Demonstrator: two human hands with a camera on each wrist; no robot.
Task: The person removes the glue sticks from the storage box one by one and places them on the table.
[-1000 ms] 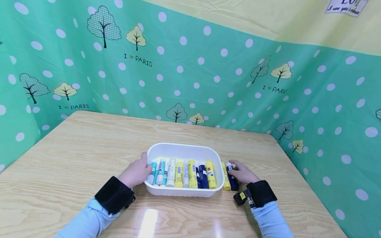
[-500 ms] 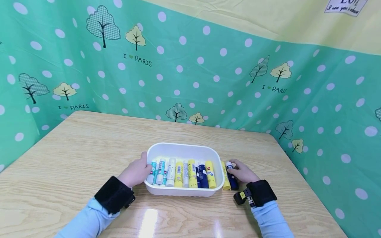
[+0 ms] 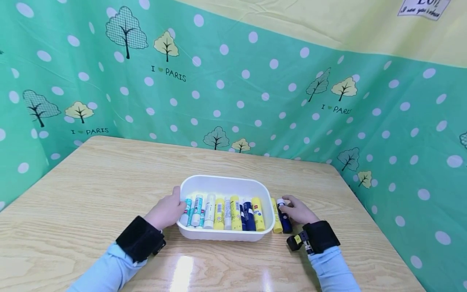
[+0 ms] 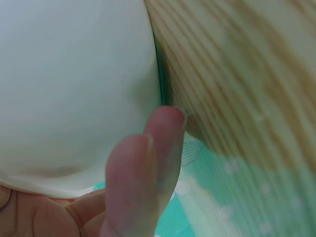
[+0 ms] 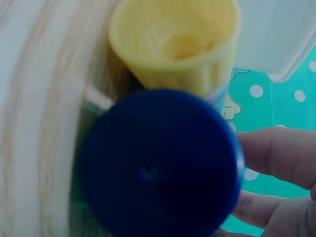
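Note:
A white plastic basket [image 3: 226, 236] stands on the table with a row of glue sticks in it: turquoise, white, yellow and navy. My left hand [image 3: 167, 209] grips its left end; in the left wrist view two fingers [image 4: 131, 182] lie along the outer wall [image 4: 74, 89]. Right of the basket, a yellow glue stick [image 3: 276, 219] lies on the table. Beside it lies a navy glue stick with a white cap [image 3: 285, 221], held by my right hand [image 3: 299, 211]. In the right wrist view the navy glue stick's round end [image 5: 160, 165] hides part of the yellow one [image 5: 177, 49].
The light wooden table [image 3: 109, 182] stretches out on all sides of the basket. A green and yellow patterned cloth [image 3: 233, 89] hangs behind it and along the right side. Each wrist wears a black band [image 3: 321, 237] with a small device.

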